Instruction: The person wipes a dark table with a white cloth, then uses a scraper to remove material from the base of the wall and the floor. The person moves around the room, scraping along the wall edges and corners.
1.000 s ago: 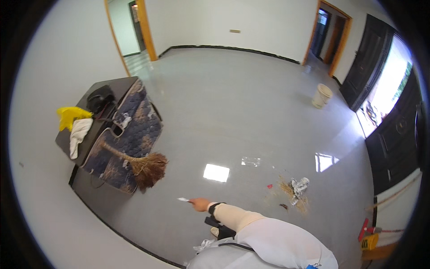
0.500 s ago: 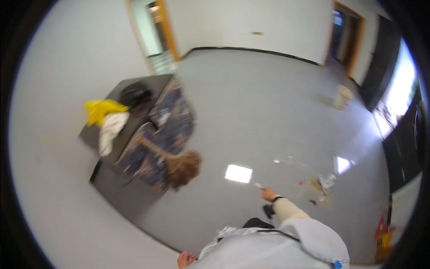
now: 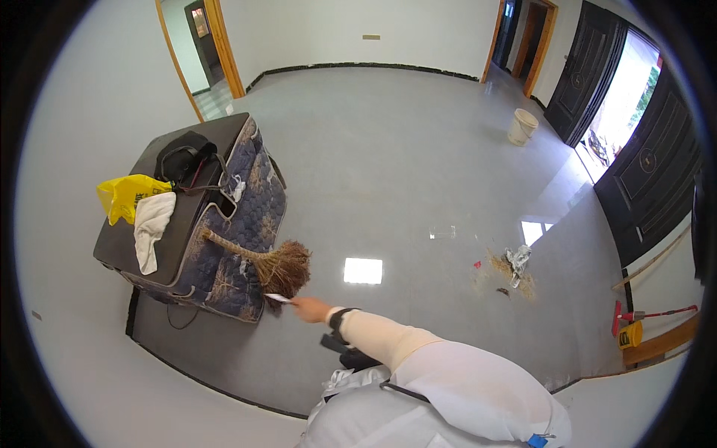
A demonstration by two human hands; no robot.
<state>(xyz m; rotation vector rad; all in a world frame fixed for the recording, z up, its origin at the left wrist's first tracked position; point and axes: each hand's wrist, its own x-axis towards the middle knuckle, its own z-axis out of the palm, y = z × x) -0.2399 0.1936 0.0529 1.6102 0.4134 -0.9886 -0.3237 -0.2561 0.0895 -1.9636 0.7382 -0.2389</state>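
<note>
A small pale strip [image 3: 277, 298] is jutting leftward from the right hand [image 3: 310, 308], whose fingers are clamping its near end. The step in hand seems to be holding it out beside the broom [image 3: 287, 263]; the next move is probably calling for a steady pinch. Left of the hand, a quilt-sided box [image 3: 123, 231] is standing; rightward, litter [image 3: 518, 261] is lying on glossy grey floor [image 3: 388, 187]; far ahead to its right, a bucket [image 3: 523, 128] is standing near dark doors [image 3: 642, 160].

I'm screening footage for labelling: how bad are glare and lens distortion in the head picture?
In the head view, a white reflection glares off the grey floor, and the outside doorway is largely washed out; same head view, the far baseboard bows and corners go black; there too, the right hand looks fairly sharp.
</note>
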